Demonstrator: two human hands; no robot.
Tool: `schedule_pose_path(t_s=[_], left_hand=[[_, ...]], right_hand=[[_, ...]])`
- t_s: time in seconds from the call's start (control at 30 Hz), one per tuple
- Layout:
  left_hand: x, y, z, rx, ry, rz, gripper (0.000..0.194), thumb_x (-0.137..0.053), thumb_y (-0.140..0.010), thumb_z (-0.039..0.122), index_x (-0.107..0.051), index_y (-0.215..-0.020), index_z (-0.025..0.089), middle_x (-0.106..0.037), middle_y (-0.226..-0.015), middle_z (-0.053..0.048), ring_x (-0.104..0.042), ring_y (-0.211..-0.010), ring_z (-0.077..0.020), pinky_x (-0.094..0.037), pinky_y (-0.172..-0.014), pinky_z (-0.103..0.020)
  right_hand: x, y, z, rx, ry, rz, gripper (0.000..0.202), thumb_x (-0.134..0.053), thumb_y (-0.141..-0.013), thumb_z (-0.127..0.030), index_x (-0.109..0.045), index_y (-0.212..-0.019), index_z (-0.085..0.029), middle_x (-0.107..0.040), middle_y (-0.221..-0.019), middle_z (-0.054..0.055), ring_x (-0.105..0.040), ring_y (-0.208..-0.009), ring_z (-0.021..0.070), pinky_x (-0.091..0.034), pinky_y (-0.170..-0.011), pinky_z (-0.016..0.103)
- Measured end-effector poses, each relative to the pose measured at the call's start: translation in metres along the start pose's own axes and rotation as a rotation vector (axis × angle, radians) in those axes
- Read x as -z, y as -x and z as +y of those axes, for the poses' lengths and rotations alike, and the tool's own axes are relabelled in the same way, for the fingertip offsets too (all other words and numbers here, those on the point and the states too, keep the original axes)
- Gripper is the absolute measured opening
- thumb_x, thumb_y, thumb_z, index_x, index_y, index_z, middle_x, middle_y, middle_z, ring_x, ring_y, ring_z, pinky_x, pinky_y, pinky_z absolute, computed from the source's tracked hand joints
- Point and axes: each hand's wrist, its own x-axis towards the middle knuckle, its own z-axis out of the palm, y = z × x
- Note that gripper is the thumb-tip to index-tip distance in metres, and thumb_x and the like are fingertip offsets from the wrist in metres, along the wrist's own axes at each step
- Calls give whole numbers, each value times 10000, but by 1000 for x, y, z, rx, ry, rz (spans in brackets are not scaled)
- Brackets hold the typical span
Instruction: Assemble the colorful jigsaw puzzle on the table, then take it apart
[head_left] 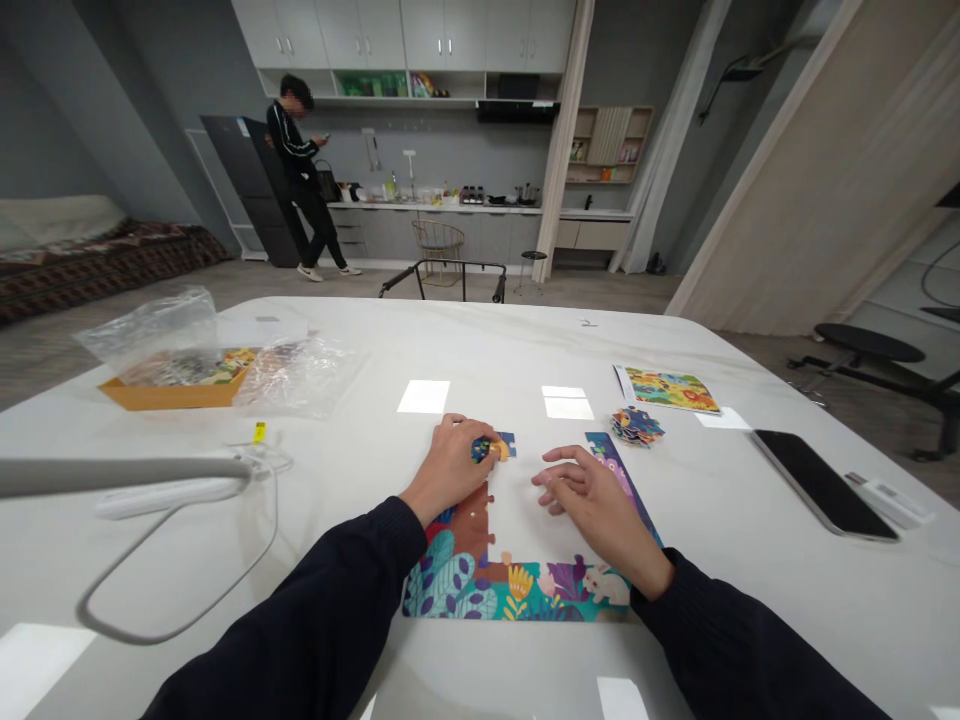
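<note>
A jigsaw puzzle lies partly joined on the white table, its left, bottom and right sides forming a frame around bare tabletop. At its upper left, my left hand has its fingers closed on a blue puzzle piece with a yellow shape. Part of that piece is hidden under the fingers. Over the inner right side hovers my right hand, fingers apart and holding nothing; it covers part of the right strip. Beyond it sits a small pile of loose puzzle pieces.
A colourful picture card and a dark phone lie to the right. An orange box with clear plastic wrapping stands at the left, near a grey stand with a cable. A person stands by the fridge.
</note>
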Motion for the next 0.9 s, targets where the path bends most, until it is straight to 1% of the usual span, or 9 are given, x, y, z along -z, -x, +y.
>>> schedule_pose_path(t_s=[0.3, 0.4, 0.5, 0.57, 0.63, 0.67, 0.77, 0.83, 0.9], left_hand=[[-5, 2, -5, -23, -107, -2, 172, -649, -949, 240, -792, -1043, 256, -734, -1276, -70, -537, -1287, -331, -432, -1085, -533], [-3, 4, -4, -40, -129, -5, 172, -645, -951, 234, -776, -1062, 245, -713, -1308, -82, -525, -1301, -335, -433, -1076, -530], [6, 7, -3, -63, -131, 18, 224, -611, -950, 185, -709, -1147, 227, -708, -1287, -83, -542, -1257, -311, -447, -1048, -498], [15, 10, -3, -82, -152, 44, 236, -575, -940, 139, -668, -1143, 215, -717, -1218, -76, -557, -1203, -296, -455, -1023, -478], [25, 12, -4, -106, -200, 67, 209, -548, -938, 126, -651, -1099, 209, -718, -1168, -75, -560, -1172, -299, -455, -1000, -476], [29, 13, -5, -120, -225, 76, 198, -542, -941, 132, -648, -1089, 209, -716, -1159, -78, -559, -1167, -304, -453, -991, -480], [37, 15, -8, -151, -262, 98, 185, -530, -956, 166, -648, -1091, 210, -716, -1156, -85, -564, -1156, -313, -453, -976, -486], [40, 16, -9, -163, -262, 116, 186, -524, -964, 187, -653, -1096, 209, -717, -1161, -86, -570, -1149, -312, -457, -978, -486], [41, 17, -9, -170, -260, 126, 192, -514, -970, 198, -659, -1094, 211, -718, -1159, -85, -575, -1144, -311, -459, -976, -485]], right_hand=[[-4, 2, 0, 6, 1, -23, 288, -693, -843, -417, -591, -1042, -235, -762, -930, 49, -739, -743, 209, -580, -664, 349], [-1, 0, -3, 24, 11, -36, 318, -708, -859, -468, -601, -1047, -235, -756, -925, 53, -738, -741, 215, -581, -658, 357], [27, -12, -5, 130, 84, 51, 371, -719, -861, -533, -623, -1057, -234, -759, -948, 80, -733, -773, 241, -579, -664, 383], [61, -24, -2, 268, 215, 255, 360, -718, -861, -533, -642, -1055, -239, -765, -996, 102, -727, -867, 271, -582, -737, 422], [99, -37, 5, 375, 431, 478, 374, -719, -859, -521, -663, -1112, -252, -759, -1124, 118, -710, -975, 305, -578, -812, 474], [116, -42, 11, 409, 532, 541, 398, -723, -849, -530, -672, -1129, -251, -746, -1190, 126, -692, -1043, 328, -572, -854, 503], [148, -53, 31, 451, 672, 547, 528, -711, -843, -556, -659, -1242, -214, -696, -1318, 162, -613, -1253, 377, -516, -1023, 574], [154, -57, 43, 430, 699, 501, 566, -715, -841, -545, -647, -1285, -200, -687, -1340, 169, -594, -1295, 380, -466, -1097, 590], [153, -59, 50, 410, 693, 466, 556, -721, -845, -511, -639, -1303, -205, -701, -1326, 161, -617, -1278, 366, -456, -1115, 577]])
